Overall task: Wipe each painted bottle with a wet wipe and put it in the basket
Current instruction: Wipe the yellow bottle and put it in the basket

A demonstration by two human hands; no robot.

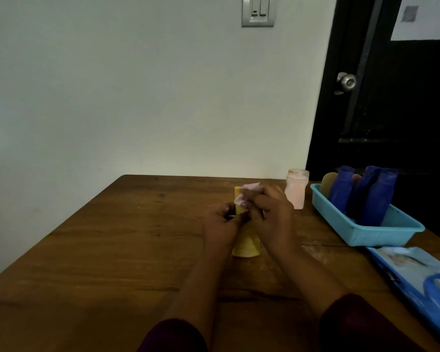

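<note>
Currently wiping: L hand (220,223) grips tall yellow painted bottle (247,246), wooden table (112,250) centre; R hand (272,219) pinches crumpled pink wet wipe (240,199) at its top. Next, probably: transfer to blue plastic basket (366,236), right edge.

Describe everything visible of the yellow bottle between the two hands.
The yellow painted bottle looks matt and opaque, wider at its rounded base and narrower toward the top. It stands roughly upright on the brown wooden table, centre of view. The left hand grips its middle; the right hand holds a crumpled pale pink wet wipe against its upper part. Its top is partly hidden.
</note>
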